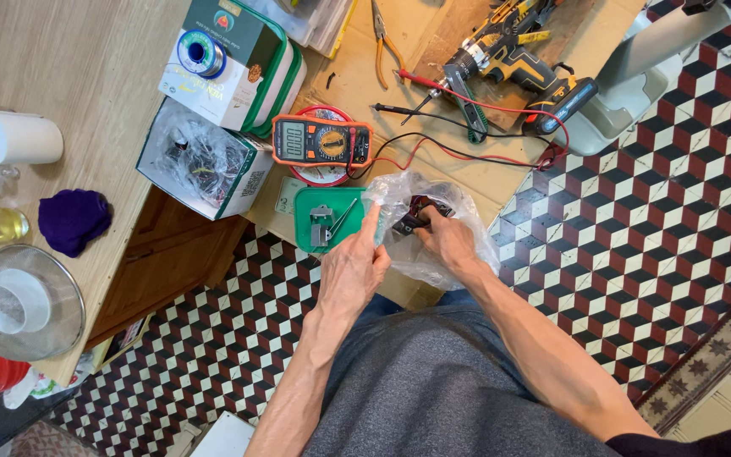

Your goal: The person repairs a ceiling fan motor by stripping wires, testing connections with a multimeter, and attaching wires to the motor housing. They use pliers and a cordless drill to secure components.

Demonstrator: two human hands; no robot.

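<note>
**Inspector:** At centre frame, just above the person's lap, both hands meet at a clear plastic bag (433, 224). State the grip.

**Assistant:** The right hand (448, 241) is closed around a small dark part (414, 216), black with a red trace, which sits inside the bag. The fingers curl over it from the 5 o'clock side; the part lies at the fingertips, touching them. The left hand (353, 271) holds the bag's edge at its 9 o'clock side, forefinger extended toward 12 o'clock, the other fingers partly folded against the film.

**Inspector:** Axis of the part, and which hand is nearer?

**Assistant:** Its long axis appears to run from 8 o'clock to 2 o'clock, though the crumpled film blurs the outline. The right hand is nearer, in contact; the left is just beside it, at the part's 8 o'clock, separated by the plastic.

**Inspector:** Surroundings?

**Assistant:** A green tray (325, 218) with small metal pieces lies just beside the left forefinger, at 9 o'clock of the bag. An orange multimeter (321, 140) rests at 11 o'clock of the bag, its red and black leads trailing toward 2 o'clock, where a cordless drill (509, 59) lies on cardboard sheet (365, 80). Pliers (382, 42) sit at 12 o'clock. A wooden table (86, 101) stands well apart at 9 o'clock.
</note>
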